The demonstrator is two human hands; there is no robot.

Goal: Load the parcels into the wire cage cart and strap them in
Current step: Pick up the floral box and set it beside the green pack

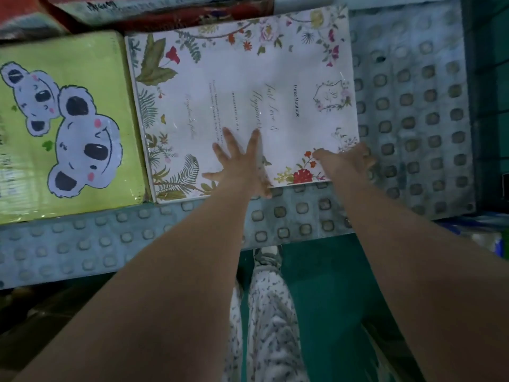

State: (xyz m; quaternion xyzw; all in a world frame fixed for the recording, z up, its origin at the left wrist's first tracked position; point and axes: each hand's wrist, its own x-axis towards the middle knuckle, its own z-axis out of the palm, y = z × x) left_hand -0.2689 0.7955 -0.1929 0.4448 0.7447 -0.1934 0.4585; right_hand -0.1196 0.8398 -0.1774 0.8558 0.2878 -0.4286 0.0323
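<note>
1. The step in hand looks like loading: the floral parcel lies flat on the grey studded base, which I take to be the bed of the cart, and both hands are on its near end, seating it.
2. The left hand lies palm down on the parcel's top face, fingers spread wide and straight, pressing rather than holding.
3. The right hand is at the near right corner. Its thumb lies on top and its fingers curl over the right edge, so it seems to grip that corner, though the fingertips are partly hidden.
4. The green koala parcel sits just beside the floral one on its left, long edges close or touching. A red parcel lies beyond both, at the far side.
5. Bare studded base shows to the right of the floral parcel and along the near edge, so there appears to be room for more.
6. The next move likely calls for sliding the floral parcel square against the koala parcel and the far stack, then letting go with both hands to fetch another.
7. No strap is in view and no cage wire is plainly seen, so strapping looks some way off
</note>
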